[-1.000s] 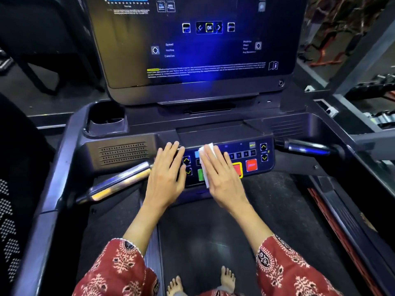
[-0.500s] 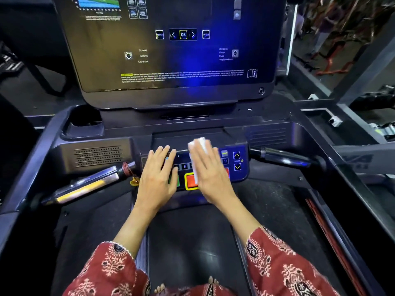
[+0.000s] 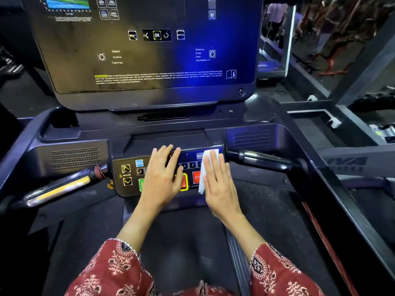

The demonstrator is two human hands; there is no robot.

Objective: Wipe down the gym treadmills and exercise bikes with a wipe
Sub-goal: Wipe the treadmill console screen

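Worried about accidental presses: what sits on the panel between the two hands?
In the head view, a yellow-rimmed red button and a red stop button lie between the left hand and right hand.

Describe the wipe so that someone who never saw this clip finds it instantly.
Below the big treadmill screen sits the button panel. At its right end, beside the right handlebar, the wipe lies pressed flat under the right hand. It is the only white, soft sheet among dark plastic and coloured buttons.
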